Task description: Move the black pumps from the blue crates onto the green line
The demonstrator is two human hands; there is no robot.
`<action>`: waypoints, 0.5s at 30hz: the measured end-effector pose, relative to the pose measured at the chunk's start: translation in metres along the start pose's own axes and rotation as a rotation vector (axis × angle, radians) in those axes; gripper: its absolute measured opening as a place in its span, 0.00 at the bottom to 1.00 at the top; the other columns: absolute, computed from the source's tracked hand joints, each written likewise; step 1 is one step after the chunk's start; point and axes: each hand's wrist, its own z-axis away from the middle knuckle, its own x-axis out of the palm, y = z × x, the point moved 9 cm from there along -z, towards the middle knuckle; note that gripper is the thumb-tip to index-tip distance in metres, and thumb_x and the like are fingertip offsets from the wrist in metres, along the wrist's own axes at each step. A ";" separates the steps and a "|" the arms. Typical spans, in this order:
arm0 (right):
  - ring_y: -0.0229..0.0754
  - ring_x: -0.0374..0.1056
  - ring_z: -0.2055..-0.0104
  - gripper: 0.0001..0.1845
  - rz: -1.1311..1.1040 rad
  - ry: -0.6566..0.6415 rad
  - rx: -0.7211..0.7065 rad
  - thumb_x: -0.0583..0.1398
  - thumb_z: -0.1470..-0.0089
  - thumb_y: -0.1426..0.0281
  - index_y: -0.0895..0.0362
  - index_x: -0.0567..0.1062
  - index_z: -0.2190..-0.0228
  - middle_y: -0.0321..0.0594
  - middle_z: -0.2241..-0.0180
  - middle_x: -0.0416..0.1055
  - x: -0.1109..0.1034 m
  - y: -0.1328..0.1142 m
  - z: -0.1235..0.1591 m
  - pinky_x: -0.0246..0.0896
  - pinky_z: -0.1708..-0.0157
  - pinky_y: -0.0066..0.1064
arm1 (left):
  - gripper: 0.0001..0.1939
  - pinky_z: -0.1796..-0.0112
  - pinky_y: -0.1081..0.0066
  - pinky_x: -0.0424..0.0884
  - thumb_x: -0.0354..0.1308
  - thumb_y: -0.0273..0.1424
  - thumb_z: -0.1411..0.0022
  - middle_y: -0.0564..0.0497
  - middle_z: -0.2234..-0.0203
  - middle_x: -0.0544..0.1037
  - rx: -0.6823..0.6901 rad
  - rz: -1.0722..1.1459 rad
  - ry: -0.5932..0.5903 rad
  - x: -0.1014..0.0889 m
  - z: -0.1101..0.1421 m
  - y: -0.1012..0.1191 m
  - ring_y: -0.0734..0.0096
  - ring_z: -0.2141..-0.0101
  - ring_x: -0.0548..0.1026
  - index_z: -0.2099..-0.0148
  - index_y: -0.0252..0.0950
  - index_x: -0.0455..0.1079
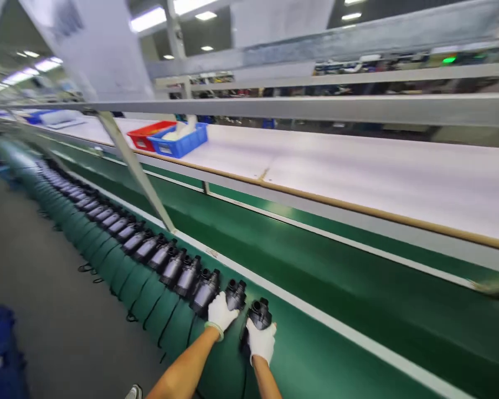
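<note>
Both my hands wear white gloves and reach down to a green work surface. My left hand (222,313) is closed round the body of a black pump (236,293), whose round port points up beyond my fingers. To its right, my right hand (261,341) grips another black pump (260,311) from above and the side. A narrow gap separates these two. Just left of my left hand lies a black pump with a pale label (205,292), in line with the others. My fingertips are partly hidden behind the pumps.
A long row of similar labelled pumps (133,241) runs away to the left, their black cables (139,291) hanging over the edge. Above stands a white shelf (357,172) with a red bin (143,138) and a blue bin (183,145). A slanted metal post (135,169) rises behind the row.
</note>
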 end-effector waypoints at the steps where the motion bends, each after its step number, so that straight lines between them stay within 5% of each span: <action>1: 0.62 0.67 0.54 0.66 -0.002 -0.030 0.020 0.59 0.69 0.40 0.62 0.41 0.38 0.68 0.50 0.63 0.007 0.003 -0.003 0.55 0.54 0.53 | 0.31 0.48 0.63 0.61 0.56 0.40 0.48 0.37 0.51 0.69 0.002 0.020 0.002 -0.004 0.004 -0.003 0.53 0.49 0.67 0.44 0.30 0.59; 5: 0.62 0.70 0.60 0.64 0.032 -0.225 0.055 0.55 0.67 0.36 0.60 0.43 0.39 0.64 0.57 0.68 0.038 0.010 -0.009 0.53 0.53 0.58 | 0.29 0.46 0.63 0.60 0.52 0.40 0.46 0.41 0.48 0.67 0.050 0.148 0.040 -0.019 0.040 -0.018 0.56 0.48 0.65 0.43 0.34 0.61; 8: 0.63 0.66 0.53 0.63 0.102 -0.130 0.022 0.51 0.67 0.34 0.60 0.46 0.39 0.67 0.51 0.63 0.039 0.006 -0.001 0.51 0.48 0.57 | 0.27 0.49 0.58 0.63 0.53 0.45 0.47 0.42 0.52 0.71 0.040 0.375 0.272 -0.050 0.086 -0.050 0.54 0.49 0.67 0.47 0.38 0.65; 11: 0.63 0.66 0.53 0.58 0.160 -0.198 0.001 0.53 0.70 0.35 0.54 0.53 0.41 0.64 0.51 0.64 0.050 -0.001 0.018 0.53 0.49 0.57 | 0.31 0.52 0.53 0.65 0.52 0.52 0.49 0.39 0.55 0.72 -0.056 0.502 0.506 -0.103 0.141 -0.116 0.52 0.50 0.68 0.48 0.38 0.64; 13: 0.64 0.68 0.56 0.51 0.192 -0.356 -0.025 0.57 0.72 0.38 0.46 0.60 0.46 0.58 0.54 0.68 0.059 -0.007 0.029 0.56 0.53 0.59 | 0.36 0.53 0.52 0.66 0.51 0.54 0.52 0.38 0.56 0.71 -0.118 0.570 0.648 -0.155 0.181 -0.176 0.49 0.48 0.67 0.47 0.37 0.62; 15: 0.64 0.69 0.59 0.47 0.240 -0.432 -0.042 0.59 0.72 0.41 0.44 0.63 0.49 0.55 0.58 0.70 0.051 -0.011 0.031 0.58 0.56 0.59 | 0.34 0.57 0.53 0.69 0.53 0.56 0.59 0.42 0.62 0.73 -0.210 0.778 0.927 -0.217 0.231 -0.251 0.43 0.50 0.69 0.52 0.42 0.63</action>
